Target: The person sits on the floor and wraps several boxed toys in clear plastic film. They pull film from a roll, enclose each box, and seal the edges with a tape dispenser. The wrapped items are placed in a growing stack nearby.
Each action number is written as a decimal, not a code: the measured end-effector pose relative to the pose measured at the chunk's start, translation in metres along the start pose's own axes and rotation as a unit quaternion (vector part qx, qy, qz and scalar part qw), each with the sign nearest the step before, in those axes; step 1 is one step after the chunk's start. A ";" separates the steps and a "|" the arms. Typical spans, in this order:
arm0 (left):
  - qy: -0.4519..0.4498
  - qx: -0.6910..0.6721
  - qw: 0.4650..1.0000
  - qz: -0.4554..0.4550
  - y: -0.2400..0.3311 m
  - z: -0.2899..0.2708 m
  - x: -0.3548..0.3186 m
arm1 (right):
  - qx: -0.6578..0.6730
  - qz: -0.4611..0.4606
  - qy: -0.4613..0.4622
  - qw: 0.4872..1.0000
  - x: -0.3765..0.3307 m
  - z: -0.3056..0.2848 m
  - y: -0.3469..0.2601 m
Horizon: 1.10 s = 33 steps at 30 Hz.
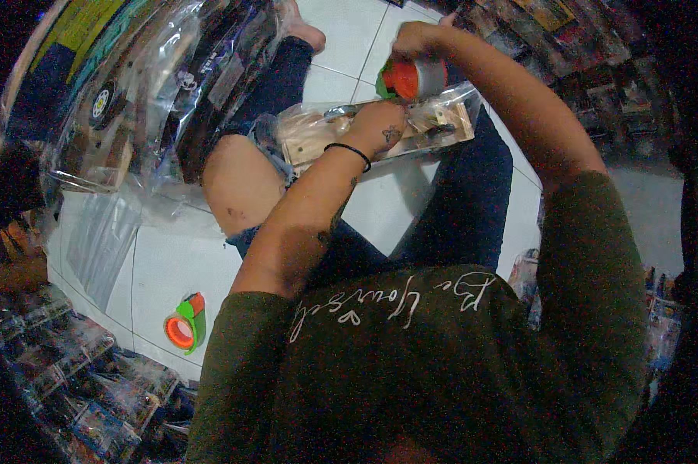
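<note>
A long wooden piece in clear plastic wrapping (pixel 302 138) lies across my legs, its plastic shiny and creased. My left hand (pixel 381 124), with a dark band at the wrist, rests on the middle of this package. Its fingers are curled closed, and what they pinch is hidden beneath the hand. Just beyond the package, my right hand (pixel 421 40) grips a tape dispenser (pixel 404 80) from above. The dispenser is orange and green and carries a wide roll of tape. It is held close to the package's far edge, near my left hand.
A second orange and green tape dispenser (pixel 182 329) lies on the white tiled floor (pixel 163 259) at my left. Large plastic-wrapped goods (pixel 124 116) stand at the far left. Clear plastic sheets (pixel 101 240) lie below them. Many small wrapped packages (pixel 101 394) fill the lower left.
</note>
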State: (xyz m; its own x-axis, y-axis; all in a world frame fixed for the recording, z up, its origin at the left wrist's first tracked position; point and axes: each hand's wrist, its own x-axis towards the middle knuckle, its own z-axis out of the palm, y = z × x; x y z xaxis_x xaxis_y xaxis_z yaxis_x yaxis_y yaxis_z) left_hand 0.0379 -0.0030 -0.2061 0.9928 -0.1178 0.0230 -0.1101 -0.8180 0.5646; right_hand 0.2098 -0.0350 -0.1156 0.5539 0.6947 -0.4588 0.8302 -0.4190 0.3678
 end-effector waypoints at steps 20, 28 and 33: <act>0.030 -0.041 0.997 0.059 -0.017 0.010 0.003 | 0.443 0.187 0.226 0.847 -0.280 0.123 -0.144; -0.028 -0.002 0.999 0.042 -0.017 0.003 0.007 | 0.326 0.160 0.077 0.929 -0.206 0.168 -0.146; -0.050 -0.001 0.999 0.008 -0.013 -0.002 0.002 | 0.463 0.166 0.278 0.825 -0.245 0.159 -0.134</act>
State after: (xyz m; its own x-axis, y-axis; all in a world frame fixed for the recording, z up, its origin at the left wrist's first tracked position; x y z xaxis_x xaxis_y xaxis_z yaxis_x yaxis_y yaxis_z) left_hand 0.0414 0.0085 -0.2116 0.9811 -0.1872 -0.0498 -0.1267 -0.8148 0.5658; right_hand -0.0269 -0.2419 -0.1813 0.8599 0.5042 0.0799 0.4734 -0.7290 -0.4943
